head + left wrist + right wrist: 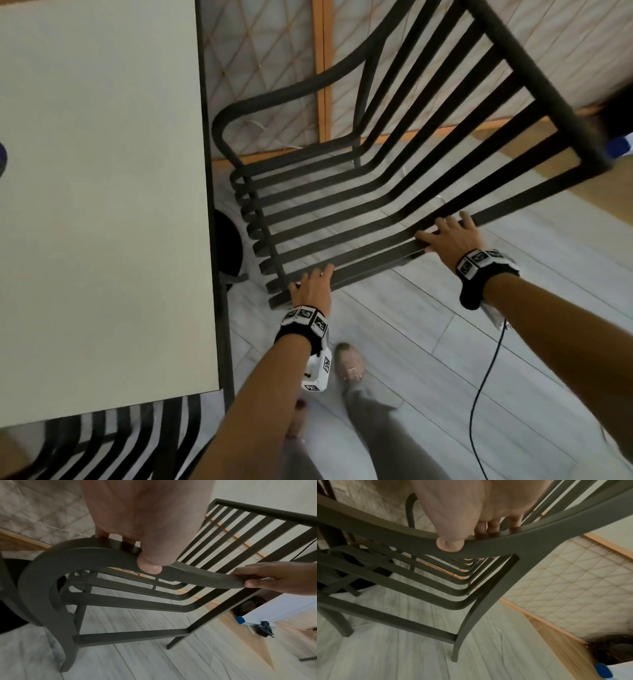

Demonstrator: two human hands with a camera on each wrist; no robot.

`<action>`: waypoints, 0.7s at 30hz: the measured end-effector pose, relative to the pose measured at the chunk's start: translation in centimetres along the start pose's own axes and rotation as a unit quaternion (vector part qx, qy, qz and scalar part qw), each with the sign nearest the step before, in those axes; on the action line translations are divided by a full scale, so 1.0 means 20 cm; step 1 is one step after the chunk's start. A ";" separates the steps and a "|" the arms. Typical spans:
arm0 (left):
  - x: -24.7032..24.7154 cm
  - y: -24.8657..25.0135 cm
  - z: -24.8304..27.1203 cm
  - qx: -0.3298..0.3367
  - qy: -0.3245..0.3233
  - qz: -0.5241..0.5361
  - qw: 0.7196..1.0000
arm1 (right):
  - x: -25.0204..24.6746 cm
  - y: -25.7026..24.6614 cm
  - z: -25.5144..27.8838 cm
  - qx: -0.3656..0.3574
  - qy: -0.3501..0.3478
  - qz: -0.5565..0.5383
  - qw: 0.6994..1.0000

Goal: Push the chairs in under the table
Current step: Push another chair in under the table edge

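A dark slatted metal chair [551, 99] stands to the right of the pale table [102, 205], its seat front close to the table's edge. Both my hands hold its near armrest [85, 555]. My left hand [310, 287] grips the front end by the curve, fingers over the top and thumb [149, 566] on the side. Further back, where the armrest [505, 543] meets the backrest, my right hand [445, 233] grips it with the thumb [449, 545] wrapped under the edge. A second slatted chair [137, 438] sits at the bottom left, partly under the table.
The table's dark frame and leg [224, 308] run beside the chair, with a black round base [229, 246] on the floor behind. A lattice-patterned screen [274, 68] stands beyond. A black cable [486, 377] trails from my right wrist. My foot [349, 366] stands on pale floorboards.
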State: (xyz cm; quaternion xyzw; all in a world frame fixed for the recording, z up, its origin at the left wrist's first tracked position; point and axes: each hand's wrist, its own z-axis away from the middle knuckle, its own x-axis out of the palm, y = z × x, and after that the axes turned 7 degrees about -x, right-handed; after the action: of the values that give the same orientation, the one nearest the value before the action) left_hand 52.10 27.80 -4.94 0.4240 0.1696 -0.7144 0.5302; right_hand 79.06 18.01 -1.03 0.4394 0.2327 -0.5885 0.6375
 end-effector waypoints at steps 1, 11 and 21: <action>-0.01 -0.03 0.00 -0.009 0.001 -0.003 1.000 | -0.01 -0.03 0.00 -0.004 0.002 -0.005 1.000; -0.13 -0.36 0.02 -0.116 -0.028 -0.070 0.990 | -0.06 -0.39 0.02 -0.087 0.044 -0.050 0.994; -0.26 -0.38 -0.11 -0.139 -0.014 -0.066 0.988 | -0.13 -0.42 -0.11 -0.067 0.078 -0.061 0.993</action>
State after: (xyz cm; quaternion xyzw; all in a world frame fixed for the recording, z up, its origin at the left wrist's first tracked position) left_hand 46.63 35.33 -3.72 0.3242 0.2874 -0.7231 0.5379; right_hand 70.99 21.93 -2.52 0.4249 0.3468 -0.5733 0.6088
